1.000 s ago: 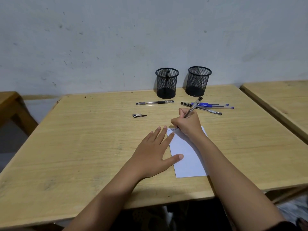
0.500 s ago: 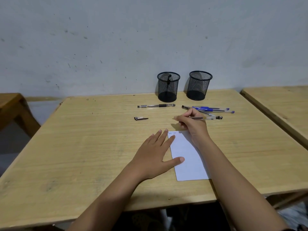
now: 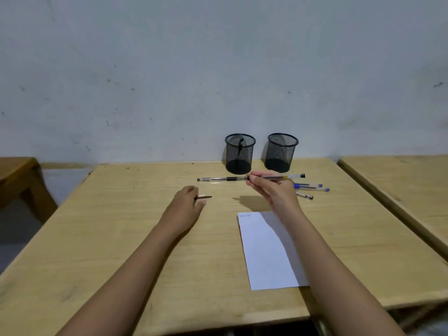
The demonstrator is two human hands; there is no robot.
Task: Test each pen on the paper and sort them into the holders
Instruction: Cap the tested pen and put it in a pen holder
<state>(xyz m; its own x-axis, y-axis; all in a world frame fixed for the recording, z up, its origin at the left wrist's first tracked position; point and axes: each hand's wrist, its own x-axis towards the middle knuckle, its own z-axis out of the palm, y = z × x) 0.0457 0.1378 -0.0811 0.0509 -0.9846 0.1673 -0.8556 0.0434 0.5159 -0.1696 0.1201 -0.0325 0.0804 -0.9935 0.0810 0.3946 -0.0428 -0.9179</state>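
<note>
My right hand point(image 3: 274, 190) holds an uncapped clear pen point(image 3: 288, 177) level above the table, tip pointing left. My left hand point(image 3: 186, 204) has its fingers on the small pen cap point(image 3: 204, 197) lying on the table. The white paper point(image 3: 264, 248) lies in front of me with small scribbles at its top left corner. A black-grip pen point(image 3: 218, 179) lies near the two black mesh holders. The left holder point(image 3: 239, 154) has one pen in it; the right holder point(image 3: 281, 152) looks empty. Blue-capped pens point(image 3: 312, 187) and another pen point(image 3: 306, 196) lie behind my right hand.
The wooden table point(image 3: 121, 238) stands against a grey wall. A second table point(image 3: 400, 180) stands close on the right with a narrow gap between. A wooden bench corner point(image 3: 17, 175) shows at the left.
My right hand has lifted the pen off the paper and turned it level above the table. My left hand left the paper and moved up-left onto the pen cap.
</note>
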